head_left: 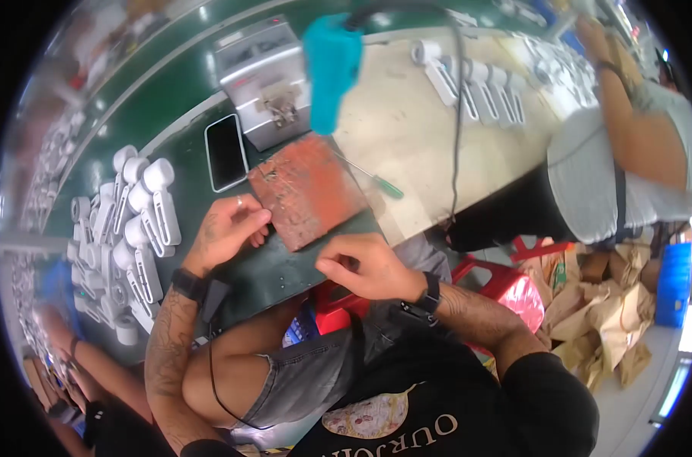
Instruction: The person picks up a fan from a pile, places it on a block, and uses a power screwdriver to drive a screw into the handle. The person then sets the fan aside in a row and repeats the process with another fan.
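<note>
My left hand [235, 225] is at the left edge of a worn reddish-brown board [312, 194], its thumb pressed toward the curled fingers. Anything between those fingertips is too small or hidden to make out. Just off the board's near right corner, my right hand [367, 266] is curled with thumb and forefinger bent into a ring; what its fingers hold, if anything, is hidden. A teal electric screwdriver [332, 72] hangs point-down above the board's far side. On the board's right side lies a thin screwdriver with a green handle [388, 187].
Left of my hands, white plastic handle-shaped parts [144, 221] are piled up. A phone [226, 152] lies beside a grey metal machine [262, 84]. More white parts [475, 84] lie at the far right, near a co-worker [620, 152]. Brown paper [601, 316] and a red stool [498, 282] are lower right.
</note>
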Action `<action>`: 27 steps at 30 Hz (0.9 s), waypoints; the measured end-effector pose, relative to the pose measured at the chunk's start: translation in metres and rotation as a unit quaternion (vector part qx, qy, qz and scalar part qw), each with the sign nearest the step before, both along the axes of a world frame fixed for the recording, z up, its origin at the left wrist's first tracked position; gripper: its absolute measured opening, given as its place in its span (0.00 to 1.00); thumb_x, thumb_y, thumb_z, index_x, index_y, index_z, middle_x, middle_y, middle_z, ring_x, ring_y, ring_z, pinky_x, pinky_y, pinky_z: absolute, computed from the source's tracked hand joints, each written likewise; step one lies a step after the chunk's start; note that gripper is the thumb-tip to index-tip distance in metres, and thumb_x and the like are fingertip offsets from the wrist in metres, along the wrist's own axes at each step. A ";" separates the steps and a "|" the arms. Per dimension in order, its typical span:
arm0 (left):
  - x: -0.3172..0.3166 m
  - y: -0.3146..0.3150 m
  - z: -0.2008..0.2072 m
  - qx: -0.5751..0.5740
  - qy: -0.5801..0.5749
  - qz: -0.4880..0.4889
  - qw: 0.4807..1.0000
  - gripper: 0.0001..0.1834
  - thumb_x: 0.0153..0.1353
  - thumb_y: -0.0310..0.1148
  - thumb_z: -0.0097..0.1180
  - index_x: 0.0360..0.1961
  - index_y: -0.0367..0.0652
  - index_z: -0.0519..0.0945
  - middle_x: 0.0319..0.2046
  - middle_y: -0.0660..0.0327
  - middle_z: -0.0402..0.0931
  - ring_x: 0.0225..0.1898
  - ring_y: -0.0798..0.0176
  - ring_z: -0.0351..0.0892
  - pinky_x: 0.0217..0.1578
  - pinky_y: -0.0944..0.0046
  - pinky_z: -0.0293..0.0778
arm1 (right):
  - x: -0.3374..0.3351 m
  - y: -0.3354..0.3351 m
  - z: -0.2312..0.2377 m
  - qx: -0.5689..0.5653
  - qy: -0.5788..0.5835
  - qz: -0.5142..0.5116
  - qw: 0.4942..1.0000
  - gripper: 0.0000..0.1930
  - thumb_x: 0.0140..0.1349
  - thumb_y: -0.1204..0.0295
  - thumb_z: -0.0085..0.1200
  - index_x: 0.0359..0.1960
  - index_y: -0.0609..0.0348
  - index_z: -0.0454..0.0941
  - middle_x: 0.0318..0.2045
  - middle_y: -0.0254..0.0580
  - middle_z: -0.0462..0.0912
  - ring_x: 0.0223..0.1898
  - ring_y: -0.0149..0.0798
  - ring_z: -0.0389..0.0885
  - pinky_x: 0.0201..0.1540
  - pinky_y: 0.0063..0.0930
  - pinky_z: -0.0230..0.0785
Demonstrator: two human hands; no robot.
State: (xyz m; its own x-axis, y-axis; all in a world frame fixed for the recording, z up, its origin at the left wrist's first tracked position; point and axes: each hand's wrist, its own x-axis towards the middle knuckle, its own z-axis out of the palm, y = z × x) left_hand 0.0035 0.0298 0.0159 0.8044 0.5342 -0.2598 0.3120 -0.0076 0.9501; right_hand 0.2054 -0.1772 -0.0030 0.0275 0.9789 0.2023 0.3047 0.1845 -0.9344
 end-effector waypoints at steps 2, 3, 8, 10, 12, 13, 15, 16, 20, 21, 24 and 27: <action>-0.002 -0.007 0.000 0.015 -0.004 -0.007 1.000 0.10 0.70 0.32 0.57 0.33 0.36 0.78 0.24 0.60 0.80 0.23 0.69 0.78 0.27 0.69 0.76 | -0.008 -0.005 0.000 0.004 0.025 -0.016 1.000 0.06 0.68 0.72 0.59 0.36 0.64 0.82 0.27 0.37 0.83 0.26 0.28 0.80 0.30 0.24 0.72; -0.004 -0.008 -0.003 0.018 0.003 -0.003 1.000 0.10 0.70 0.32 0.58 0.34 0.35 0.79 0.25 0.59 0.80 0.24 0.69 0.78 0.27 0.68 0.76 | -0.009 -0.006 -0.002 0.012 0.043 -0.018 0.999 0.06 0.67 0.73 0.59 0.36 0.64 0.82 0.27 0.36 0.84 0.26 0.28 0.80 0.30 0.24 0.72; -0.008 -0.014 0.000 0.004 0.026 0.011 1.000 0.11 0.70 0.32 0.58 0.33 0.34 0.79 0.25 0.58 0.80 0.24 0.68 0.78 0.26 0.67 0.75 | 0.003 -0.005 0.014 0.066 0.090 -0.100 0.989 0.08 0.65 0.72 0.61 0.41 0.63 0.81 0.34 0.39 0.84 0.35 0.32 0.82 0.41 0.26 0.73; -0.009 -0.018 0.012 0.032 0.049 0.011 0.998 0.12 0.70 0.33 0.58 0.31 0.33 0.80 0.23 0.59 0.79 0.21 0.69 0.77 0.23 0.68 0.73 | 0.015 0.024 0.042 0.228 0.033 -0.233 0.945 0.24 0.61 0.69 0.66 0.57 0.63 0.74 0.52 0.48 0.78 0.52 0.40 0.78 0.51 0.30 0.71; -0.007 -0.017 0.021 0.085 0.103 0.034 0.991 0.15 0.69 0.35 0.59 0.28 0.35 0.80 0.18 0.62 0.77 0.17 0.71 0.74 0.19 0.71 0.70 | 0.024 0.049 0.062 0.227 -0.006 -0.279 0.933 0.41 0.57 0.66 0.70 0.69 0.63 0.59 0.65 0.54 0.64 0.65 0.49 0.66 0.59 0.36 0.67; -0.005 -0.017 0.035 0.110 0.099 0.057 0.987 0.15 0.70 0.35 0.57 0.28 0.36 0.79 0.18 0.62 0.76 0.17 0.72 0.73 0.19 0.71 0.68 | 0.025 0.066 0.062 0.211 0.025 -0.255 0.943 0.48 0.55 0.63 0.71 0.71 0.66 0.52 0.68 0.56 0.58 0.68 0.54 0.61 0.60 0.40 0.67; 0.008 -0.016 0.058 0.156 0.050 0.103 0.981 0.14 0.72 0.35 0.54 0.30 0.37 0.78 0.19 0.64 0.75 0.17 0.73 0.72 0.19 0.72 0.67 | 0.034 0.091 0.074 0.215 0.075 -0.200 0.953 0.41 0.60 0.62 0.67 0.69 0.63 0.58 0.60 0.57 0.70 0.60 0.49 0.72 0.56 0.38 0.71; 0.015 -0.018 0.071 0.178 0.008 0.129 0.975 0.14 0.72 0.36 0.53 0.31 0.38 0.78 0.18 0.64 0.74 0.18 0.73 0.72 0.19 0.72 0.66 | 0.040 0.100 0.077 0.197 0.105 -0.160 0.962 0.37 0.61 0.62 0.65 0.68 0.63 0.61 0.56 0.56 0.76 0.55 0.46 0.77 0.53 0.36 0.72; 0.064 -0.025 0.124 0.253 -0.072 0.186 0.947 0.14 0.74 0.35 0.50 0.32 0.39 0.77 0.19 0.65 0.72 0.17 0.74 0.68 0.19 0.74 0.63 | 0.076 0.082 0.092 0.085 0.094 -0.084 0.988 0.27 0.65 0.62 0.63 0.61 0.63 0.70 0.42 0.50 0.82 0.42 0.39 0.82 0.46 0.32 0.73; 0.079 -0.026 0.134 0.258 -0.100 0.173 0.945 0.13 0.74 0.35 0.50 0.32 0.38 0.77 0.20 0.64 0.73 0.19 0.74 0.69 0.21 0.73 0.65 | 0.079 0.070 0.094 0.125 0.110 -0.117 0.979 0.24 0.65 0.63 0.63 0.57 0.64 0.72 0.38 0.47 0.82 0.40 0.36 0.81 0.44 0.31 0.72; 0.180 -0.040 0.118 0.294 -0.125 0.154 0.935 0.11 0.72 0.33 0.51 0.36 0.36 0.78 0.27 0.62 0.76 0.28 0.69 0.75 0.33 0.68 0.72 | 0.119 0.018 0.080 0.125 0.082 -0.174 0.973 0.22 0.64 0.65 0.62 0.57 0.60 0.75 0.45 0.48 0.84 0.41 0.47 0.84 0.45 0.37 0.73; 0.265 -0.011 0.073 0.404 -0.189 0.045 0.894 0.12 0.63 0.34 0.62 0.43 0.38 0.80 0.35 0.59 0.79 0.37 0.63 0.79 0.40 0.64 0.75 | 0.124 -0.007 0.093 0.064 0.148 -0.164 0.973 0.20 0.63 0.68 0.64 0.55 0.60 0.77 0.45 0.47 0.84 0.41 0.41 0.83 0.45 0.32 0.73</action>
State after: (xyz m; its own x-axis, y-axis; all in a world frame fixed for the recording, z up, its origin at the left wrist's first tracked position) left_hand 0.2681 0.0191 0.0889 0.6978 0.4912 0.5213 0.0038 -0.7304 0.6830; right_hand 0.3298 -0.1842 0.0903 0.4100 0.8747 0.2585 0.0875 0.2443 -0.9657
